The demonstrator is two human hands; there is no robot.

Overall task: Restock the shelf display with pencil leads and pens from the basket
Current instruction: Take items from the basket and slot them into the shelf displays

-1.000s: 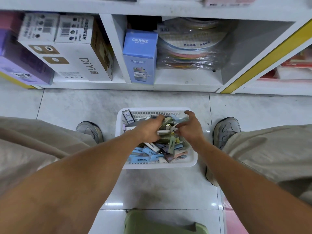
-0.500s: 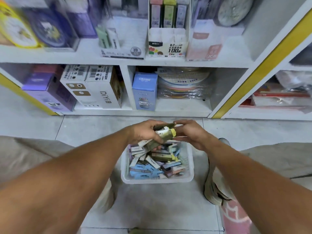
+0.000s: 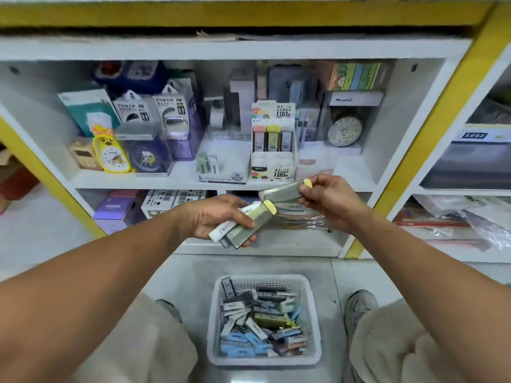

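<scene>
My left hand [image 3: 218, 218] grips a small stack of pencil lead cases [image 3: 243, 223], the top one with a yellow cap. My right hand [image 3: 329, 200] pinches one yellow-capped lead case [image 3: 284, 190] by its capped end, just below the front of the middle shelf. Above it on that shelf stands the lead display box [image 3: 273, 145] with three cases upright in its top row. On the floor between my feet sits the white basket [image 3: 213, 327], filled with several more lead cases and small boxes.
A low white tray marked 2B [image 3: 224, 168] with two packs stands left of the display box. Clocks [image 3: 110, 153], power bank boxes [image 3: 154, 111] and a round alarm clock [image 3: 344, 131] crowd the shelf. Yellow-edged shelf uprights [image 3: 431, 125] frame the bay.
Both hands have lifted out of the basket up to shelf height with lead cases. The right hand has drawn one case away from the left hand's stack. My view has tilted up.
</scene>
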